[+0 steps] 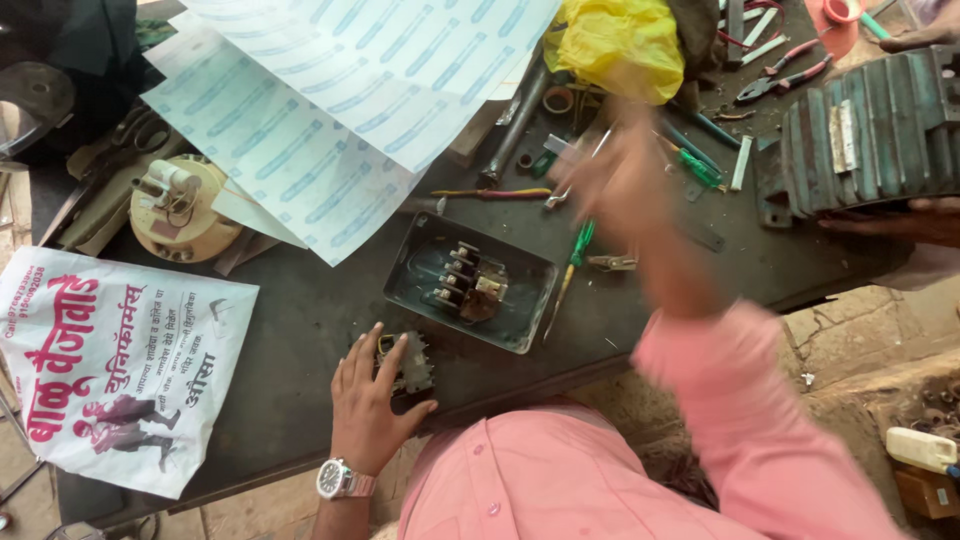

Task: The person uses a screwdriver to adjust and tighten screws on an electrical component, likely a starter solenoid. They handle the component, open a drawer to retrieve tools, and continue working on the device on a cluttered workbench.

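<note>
Left hand (pixel 368 405) flat on switch block (pixel 408 362)

I see soft, even daylight with only faint shadows, and the white printed sheets (pixel 370 90) at the top look almost washed out. My right hand (pixel 625 185) is smeared by motion blur; my left hand (pixel 370 405) stays sharp.

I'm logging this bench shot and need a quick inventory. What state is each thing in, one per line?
Left hand: flat on a small switch part, fingers spread.
Right hand: raised over the bench, blurred; grip cannot be told.
Switch box: open, lid off, contacts showing.
Green screwdriver: lying flat by the box.
Ribbed motor housing: on its side, held by another person's hand.
White bag: lying flat at the bench edge.
</note>
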